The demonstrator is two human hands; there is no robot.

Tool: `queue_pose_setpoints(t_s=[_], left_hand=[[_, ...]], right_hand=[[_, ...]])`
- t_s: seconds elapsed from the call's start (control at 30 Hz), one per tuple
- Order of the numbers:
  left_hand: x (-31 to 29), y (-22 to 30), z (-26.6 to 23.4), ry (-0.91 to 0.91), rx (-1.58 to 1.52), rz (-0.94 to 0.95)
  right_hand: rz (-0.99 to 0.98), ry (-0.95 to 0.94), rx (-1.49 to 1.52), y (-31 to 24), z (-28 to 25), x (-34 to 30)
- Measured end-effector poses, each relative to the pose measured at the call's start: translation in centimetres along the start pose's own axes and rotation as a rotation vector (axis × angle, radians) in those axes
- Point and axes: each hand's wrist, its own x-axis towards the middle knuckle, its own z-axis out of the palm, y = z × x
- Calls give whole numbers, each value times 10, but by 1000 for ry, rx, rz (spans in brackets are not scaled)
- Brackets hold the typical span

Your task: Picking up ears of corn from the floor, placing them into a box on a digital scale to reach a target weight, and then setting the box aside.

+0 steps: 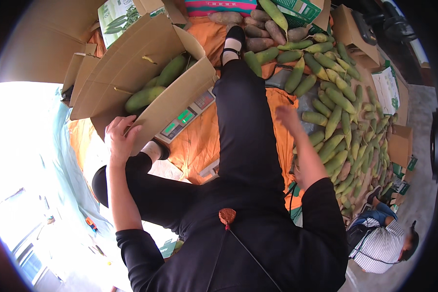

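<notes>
My left hand (121,137) is closed over the near edge of an open cardboard box (177,100), its fingers curled at the rim. Several green radishes (145,97) lie inside this box; its inner wall hides part of them. Under the box sits a scale with a lit green display (185,116). My right hand (289,120) hovers beside my knee, close to a big pile of green radishes (333,119). Motion smears its fingers, and I make out nothing in it.
Reddish-brown radishes (258,31) lie at the far end of the pile, beside a pink box (221,7). Orange cloth (192,151) covers the floor. More cardboard boxes (353,36) stand at far right. Another person in a striped shirt (379,246) is at lower right.
</notes>
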Motion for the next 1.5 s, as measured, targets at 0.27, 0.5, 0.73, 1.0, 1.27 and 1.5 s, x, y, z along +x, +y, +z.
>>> queue_pose_setpoints(t_s=[0.27,0.5,0.73,1.0,1.27,1.5], left_hand=[[-4,-40,-14,377,-63,-337],[-19,-75,-49,55,176,-583],[-14,-99,-42,-378,20,-802],[13,-98,-33,-511,5,-960],[12,-75,-37,-551,-111,-974],[9,-127,-24,-539,-91,-826]], right_hand=[[-708,22,-211,-252,9,29],[-646,2,-679,-318,82,28],[-720,29,-570,-281,114,48],[-607,55,-618,-281,122,52],[-532,-46,-657,-284,120,59],[-521,-88,-772,-298,109,54]])
